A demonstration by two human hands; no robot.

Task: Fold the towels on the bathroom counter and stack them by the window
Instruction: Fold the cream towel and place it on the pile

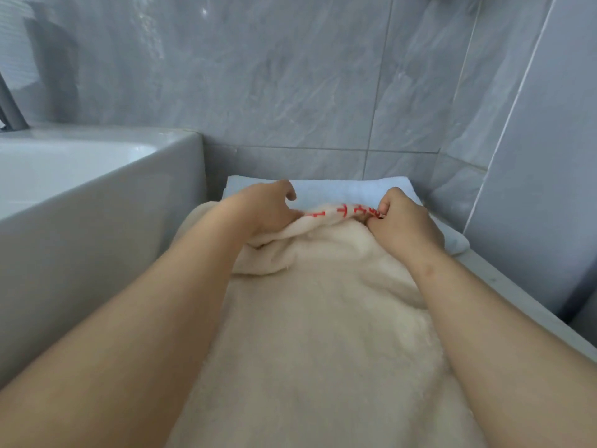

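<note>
A fluffy cream towel [323, 334] lies spread along the counter toward me, with a red-stitched hem [342, 211] at its far end. My left hand [265, 208] grips the far edge at its left, fingers curled into the cloth. My right hand [403, 221] pinches the same hem at its right end. The hem is lifted a little and bunched between the two hands. Behind them a white towel [342, 190] lies flat against the wall, partly covered by the cream one.
A white basin [97, 195] with a tall side stands close on the left. Grey marble tiles [290, 76] close off the back, and a tiled wall [533, 189] the right. A narrow strip of counter edge [517, 305] shows at the right.
</note>
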